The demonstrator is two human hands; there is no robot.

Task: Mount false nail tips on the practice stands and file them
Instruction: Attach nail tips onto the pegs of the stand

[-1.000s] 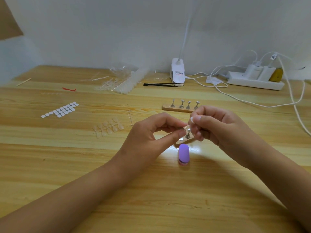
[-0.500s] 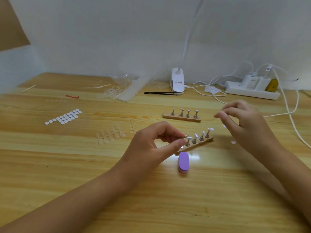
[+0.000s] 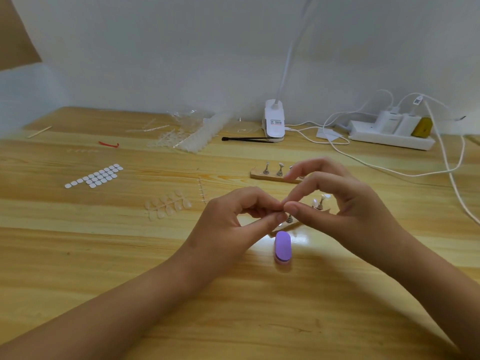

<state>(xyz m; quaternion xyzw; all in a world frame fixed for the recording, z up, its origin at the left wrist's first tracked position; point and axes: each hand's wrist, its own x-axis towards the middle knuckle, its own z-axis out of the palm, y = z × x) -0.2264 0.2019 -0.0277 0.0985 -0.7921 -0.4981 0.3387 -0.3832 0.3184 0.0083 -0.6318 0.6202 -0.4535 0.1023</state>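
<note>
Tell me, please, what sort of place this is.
Probably a nail-art practice desk: a wooden strip stand with metal pegs, clear plastic false nail tips on the pale wooden table, and a white clip-on lamp.

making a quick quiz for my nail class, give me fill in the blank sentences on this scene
1. The buffer block is ____ in colour.
2. The left hand and right hand meet at their ____.
3. The sheet of white tabs lies to the ____ of both hands.
Missing words: purple; fingertips; left.
</note>
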